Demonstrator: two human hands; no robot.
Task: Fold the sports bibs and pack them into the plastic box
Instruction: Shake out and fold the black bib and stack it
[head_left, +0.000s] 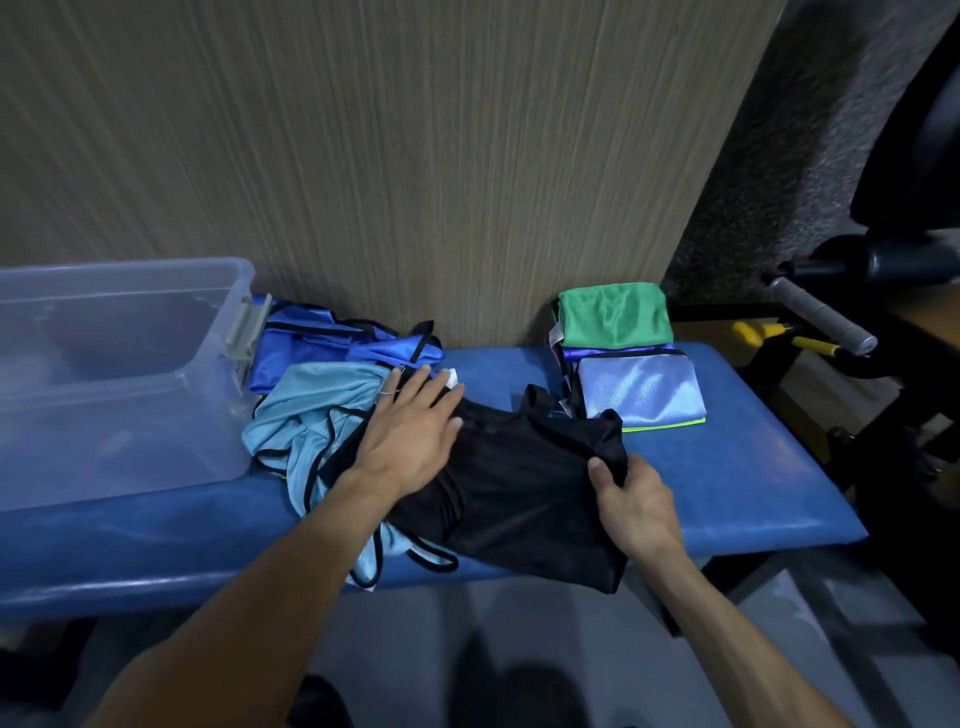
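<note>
A black bib (524, 488) lies partly folded in the middle of the blue padded bench (753, 467). My left hand (410, 431) presses flat on its left side, fingers straight. My right hand (631, 506) pinches the bib's right edge between thumb and fingers. Under and left of the black bib lie a crumpled light blue bib (311, 410) and a royal blue bib (322, 343). The clear plastic box (119, 374) stands at the left end of the bench. At the back right sit folded bibs: a green one (615, 314) and a pale blue one (641, 389).
A wood-grain wall panel (415, 156) rises right behind the bench. Black gym equipment with a grey handle (821, 314) and yellow parts stands to the right. The bench's front edge drops to a grey floor.
</note>
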